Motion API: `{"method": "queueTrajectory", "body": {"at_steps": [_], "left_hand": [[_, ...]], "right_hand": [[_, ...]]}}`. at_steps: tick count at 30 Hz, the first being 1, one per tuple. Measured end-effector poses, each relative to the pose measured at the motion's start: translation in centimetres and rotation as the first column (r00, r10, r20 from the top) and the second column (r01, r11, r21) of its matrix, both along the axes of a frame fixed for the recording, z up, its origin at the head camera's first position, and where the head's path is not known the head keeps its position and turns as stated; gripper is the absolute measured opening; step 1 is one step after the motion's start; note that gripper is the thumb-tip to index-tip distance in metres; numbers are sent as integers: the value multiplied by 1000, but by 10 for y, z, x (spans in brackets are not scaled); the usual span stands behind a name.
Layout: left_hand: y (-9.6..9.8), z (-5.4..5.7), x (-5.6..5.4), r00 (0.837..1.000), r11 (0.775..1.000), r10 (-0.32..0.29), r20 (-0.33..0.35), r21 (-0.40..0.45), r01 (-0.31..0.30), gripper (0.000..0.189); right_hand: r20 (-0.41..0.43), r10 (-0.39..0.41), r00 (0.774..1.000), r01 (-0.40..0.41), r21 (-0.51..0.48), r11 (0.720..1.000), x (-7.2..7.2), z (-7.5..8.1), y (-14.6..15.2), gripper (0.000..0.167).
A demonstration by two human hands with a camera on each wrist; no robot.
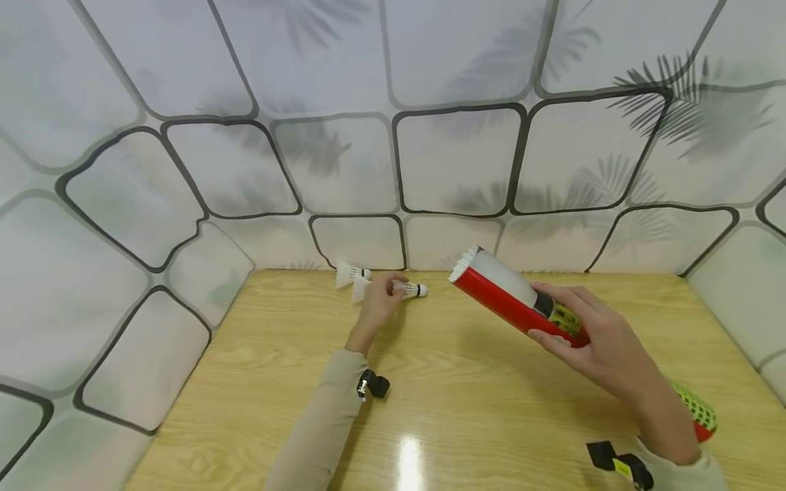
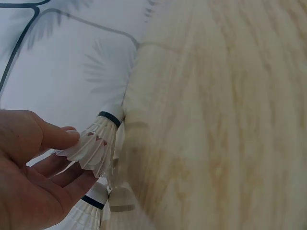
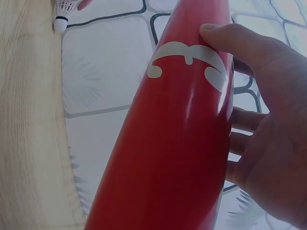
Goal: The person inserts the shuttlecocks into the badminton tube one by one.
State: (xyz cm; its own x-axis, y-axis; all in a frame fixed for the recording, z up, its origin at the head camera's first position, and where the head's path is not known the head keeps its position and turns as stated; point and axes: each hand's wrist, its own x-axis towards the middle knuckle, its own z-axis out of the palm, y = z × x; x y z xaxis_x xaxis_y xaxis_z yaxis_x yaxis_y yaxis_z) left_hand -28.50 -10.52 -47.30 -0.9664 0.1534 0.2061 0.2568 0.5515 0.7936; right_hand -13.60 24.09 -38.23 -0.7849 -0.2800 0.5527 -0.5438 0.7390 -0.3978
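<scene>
My left hand point(image 1: 382, 298) pinches a white feather shuttlecock point(image 1: 413, 290) by its skirt, thumb on one side and fingers on the other. In the left wrist view, this shuttlecock point(image 2: 103, 139) has a dark band by its cork, which points away from the palm. Two more shuttlecocks lie close by on the table; one point(image 1: 350, 274) is at the back edge, the other point(image 1: 359, 289) is partly behind the hand. My right hand point(image 1: 604, 341) grips a red shuttlecock tube point(image 1: 500, 300), tilted above the table. White feather tips show at its upper left end.
Beneath the right forearm lies a green and red cylinder point(image 1: 696, 409), partly hidden. The wooden table point(image 1: 467, 409) meets a pale patterned backdrop point(image 1: 457, 164) at the back and both sides.
</scene>
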Motion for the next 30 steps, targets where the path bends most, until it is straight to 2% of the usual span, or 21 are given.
{"method": "queueTrajectory", "body": {"at_steps": [4,9,13,17,22,28,30], "left_hand": [[1,2,1,1000,1000,22,1,7,-22,20],[1,6,2,998,999,16,-53,42,-13,20],[0,9,6,997,993,0,-72,120,9,20],[-3,14,16,997,974,-8,-72,224,24,19],[-8,32,29,990,956,-17,-142,287,57,19],[-12,57,43,973,918,-38,-228,376,124,18],[-14,65,49,969,918,-24,-248,377,119,18]], "right_hand": [[-3,2,1000,-2,1,1000,0,2,-1,80],[28,-9,1000,9,-5,1000,1,3,0,80],[28,-11,1000,12,-8,1000,1,3,0,80],[26,-5,1000,5,-7,1000,0,1,0,81],[36,4,999,-4,-9,1000,0,0,-1,82],[30,7,1000,-6,-13,1000,0,0,-1,82],[26,5,1000,-5,-12,1000,0,1,-1,81]]}}
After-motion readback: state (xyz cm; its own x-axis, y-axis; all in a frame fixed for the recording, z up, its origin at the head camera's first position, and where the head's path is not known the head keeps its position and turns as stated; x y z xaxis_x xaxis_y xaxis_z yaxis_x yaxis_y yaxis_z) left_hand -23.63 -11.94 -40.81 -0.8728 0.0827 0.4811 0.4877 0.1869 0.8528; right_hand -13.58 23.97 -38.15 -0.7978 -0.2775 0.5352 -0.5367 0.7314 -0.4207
